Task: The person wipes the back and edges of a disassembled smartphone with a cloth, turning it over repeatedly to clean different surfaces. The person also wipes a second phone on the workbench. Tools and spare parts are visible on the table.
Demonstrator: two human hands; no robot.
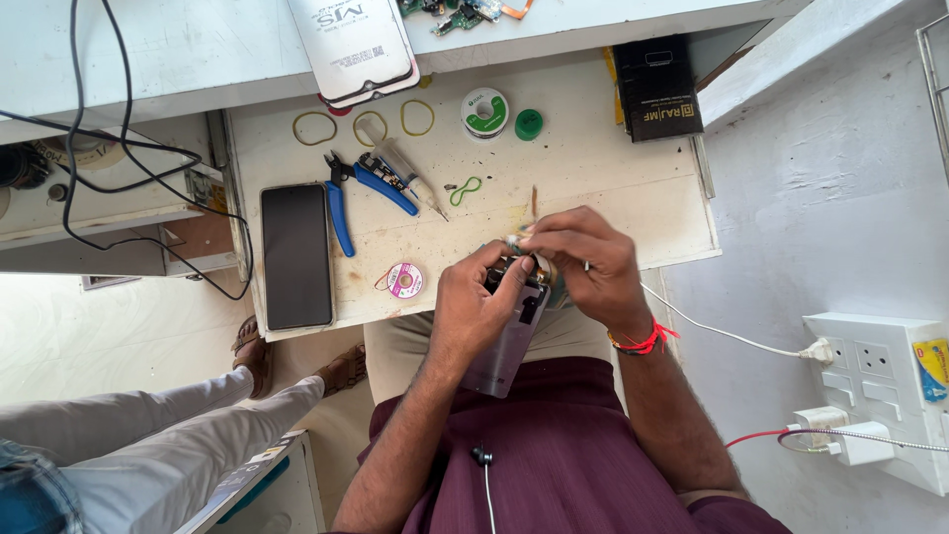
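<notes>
Your left hand [481,302] grips an opened grey phone [506,341] firmly; your right hand [583,262] pinches a small part at its top edge.

**Around the worn white table**

A black smartphone [296,255] lies face up by the table's [613,178] left edge, blue-handled pliers [356,193] just beside it. Near the far edge sit three yellow rubber bands [314,128], a green solder spool [485,112] and a green cap [529,124]. A syringe [400,170] lies mid-table, a pink wick spool [404,280] at the near edge. A black box [657,87] stands at the far right corner. A white socket board [880,391] hangs on the wall.
</notes>
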